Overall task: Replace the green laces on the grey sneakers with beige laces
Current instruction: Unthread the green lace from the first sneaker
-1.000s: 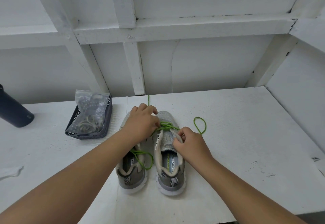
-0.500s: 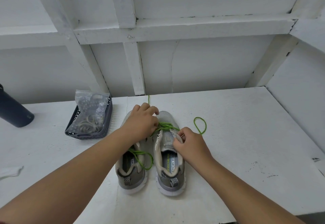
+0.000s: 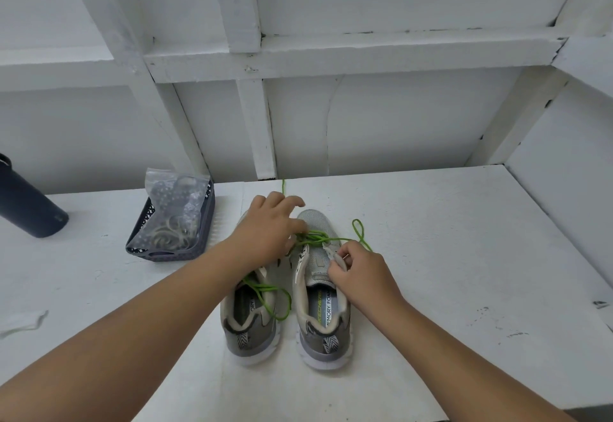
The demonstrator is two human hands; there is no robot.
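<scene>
Green lace (image 3: 318, 239) pinched by left hand (image 3: 265, 236); right hand (image 3: 361, 275) gripping sneaker (image 3: 318, 289) eyelet edge.

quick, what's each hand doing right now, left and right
Left hand: fingers curled, pinching the green lace on the right sneaker.
Right hand: pinching that sneaker's eyelet flap.

Count, head view. Grey sneakers: 2, side by side on the desk (image 3: 464, 255): left sneaker (image 3: 247, 328), right sneaker (image 3: 323, 322). Green laces: 2, one per shoe: left lace (image 3: 265, 292), right lace (image 3: 360, 234). Hands: 2, left hand (image 3: 268, 232), right hand (image 3: 361, 280). Dark baskets: 1 (image 3: 172, 250), holding 1 clear plastic bag (image 3: 175, 209); number of beige laces inside not resolvable. Dark bottles: 1 (image 3: 26, 206), at the left edge.
</scene>
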